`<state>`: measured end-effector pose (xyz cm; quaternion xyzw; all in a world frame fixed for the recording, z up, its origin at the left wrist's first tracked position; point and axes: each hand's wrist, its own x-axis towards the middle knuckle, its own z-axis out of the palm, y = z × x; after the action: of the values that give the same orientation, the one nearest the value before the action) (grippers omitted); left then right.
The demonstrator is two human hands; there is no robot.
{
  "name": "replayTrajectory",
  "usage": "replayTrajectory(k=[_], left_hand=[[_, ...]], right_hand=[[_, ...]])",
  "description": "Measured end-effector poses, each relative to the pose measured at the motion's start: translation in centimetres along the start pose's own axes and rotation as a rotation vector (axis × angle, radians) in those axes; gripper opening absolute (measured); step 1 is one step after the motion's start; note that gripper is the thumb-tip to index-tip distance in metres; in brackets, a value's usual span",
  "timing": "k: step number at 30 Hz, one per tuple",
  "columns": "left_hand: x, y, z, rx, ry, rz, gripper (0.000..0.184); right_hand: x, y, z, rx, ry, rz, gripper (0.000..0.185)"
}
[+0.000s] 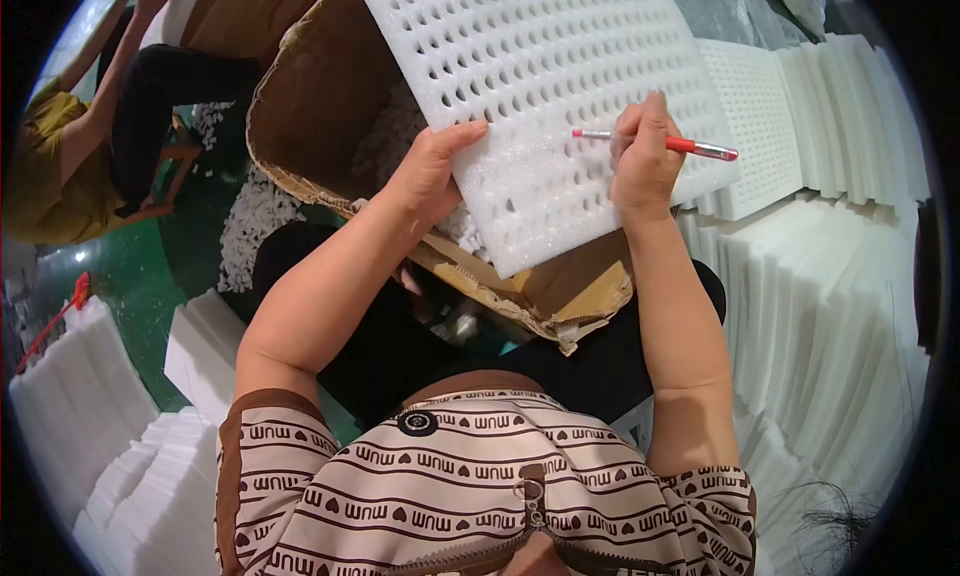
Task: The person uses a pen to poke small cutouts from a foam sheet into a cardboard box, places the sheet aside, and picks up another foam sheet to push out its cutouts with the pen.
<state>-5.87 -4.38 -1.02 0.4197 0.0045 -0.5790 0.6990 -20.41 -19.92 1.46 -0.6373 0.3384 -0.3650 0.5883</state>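
Observation:
A white foam sheet (560, 56) with rows of punched holes is held up tilted in front of me. My left hand (435, 171) grips its left edge, the thumb lying on the upper face and the fingers hidden beneath. A red pen (700, 148) is clasped in my right hand (645, 161), which is closed over the right part of the sheet. The pen points left across the surface, its pale end over the holes. Some spots in the lower part of the sheet show plugs still flush in the foam.
Under the sheet stands a worn cardboard box (300, 86) with small white foam bits inside. More bits (255, 221) lie on the green floor (140, 276). Foam sheets (820, 306) are stacked at right, others (85, 376) at left. Another person (75, 156) sits at upper left.

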Motion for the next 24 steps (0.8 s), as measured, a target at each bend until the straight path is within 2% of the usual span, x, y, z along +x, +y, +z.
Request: replayTrajectory(k=[2,6,7,11,12,16,19,21,24], left_hand=[[-0.1,-0.2,0.0,-0.009,-0.004,-0.009,0.046],[-0.7,-0.3,0.5,0.064,-0.089,0.055,0.047],[-0.8,-0.4,0.5,0.064,-0.088,0.055,0.047],[-1.0,-0.7,0.3,0.075,-0.119,0.040,0.048],[-1.0,-0.6,0.2,0.081,-0.123,0.048,0.048],[-0.4,-0.6,0.1,-0.050,-0.080,0.013,0.046],[-0.4,-0.5,0.3,-0.006,-0.089,0.014,0.048],[-0.7,-0.7,0.0,0.035,-0.084,0.006,0.050],[-1.0,-0.9,0.1,0.060,-0.085,0.020,0.051]], right_hand=[[0.2,0.4,0.0,0.059,0.040,0.049,0.035],[0.1,2.1,1.7,-0.322,-0.140,-0.598,0.040],[0.0,2.0,2.0,-0.321,-0.141,-0.597,0.040],[-0.4,1.2,2.8,-0.351,-0.111,-0.357,0.042],[-0.2,0.9,2.6,-0.346,-0.108,-0.367,0.042],[1.2,-0.4,-0.2,0.396,-0.064,0.187,0.038],[0.8,1.5,0.7,0.210,-0.038,0.085,0.031],[0.0,2.6,2.4,-0.098,-0.213,-0.528,0.033],[-0.6,2.5,3.0,-0.178,-0.195,-0.441,0.033]])
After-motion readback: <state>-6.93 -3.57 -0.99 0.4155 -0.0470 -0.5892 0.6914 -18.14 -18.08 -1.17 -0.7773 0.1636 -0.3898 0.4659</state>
